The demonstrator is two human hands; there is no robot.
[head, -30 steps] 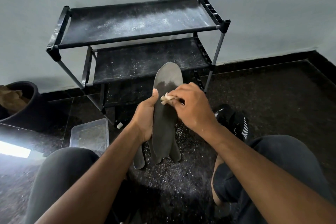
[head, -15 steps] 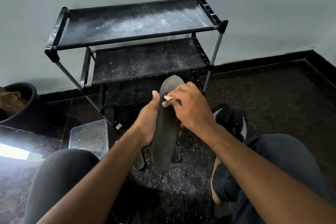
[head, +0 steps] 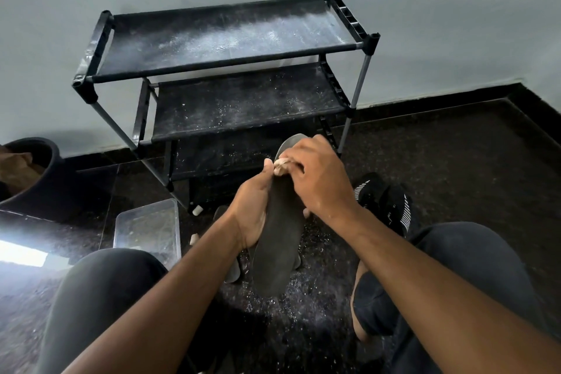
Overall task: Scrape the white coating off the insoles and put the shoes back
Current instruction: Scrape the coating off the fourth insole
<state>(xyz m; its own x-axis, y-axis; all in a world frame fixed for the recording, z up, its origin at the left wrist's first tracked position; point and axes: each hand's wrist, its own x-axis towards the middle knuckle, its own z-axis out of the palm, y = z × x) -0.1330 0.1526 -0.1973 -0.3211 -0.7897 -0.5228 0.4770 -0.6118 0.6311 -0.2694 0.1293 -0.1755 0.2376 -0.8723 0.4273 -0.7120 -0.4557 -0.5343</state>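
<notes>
My left hand point(head: 253, 212) grips a dark grey insole point(head: 277, 249) by its left edge and holds it upright over the floor. A pale whitish patch shows only at the insole's toe tip, beside my right hand point(head: 318, 179). That hand pinches a small cream scraper point(head: 280, 165) and presses it against the insole near the toe. Other insoles point(head: 232, 270) lie on the floor behind the held one, mostly hidden. Black shoes with white stripes point(head: 385, 200) sit on the floor to the right.
A black two-tier shoe rack point(head: 361, 45), dusted with white powder, stands against the wall. A clear plastic tray point(head: 148, 228) rests on the floor at left, a dark pot point(head: 51, 188) further left. White scrapings speckle the dark floor point(head: 455, 161) between my knees.
The insole has come lower and nearer to me. My right hand with the scraper has moved up toward the toe, covering most of the pale patch.
</notes>
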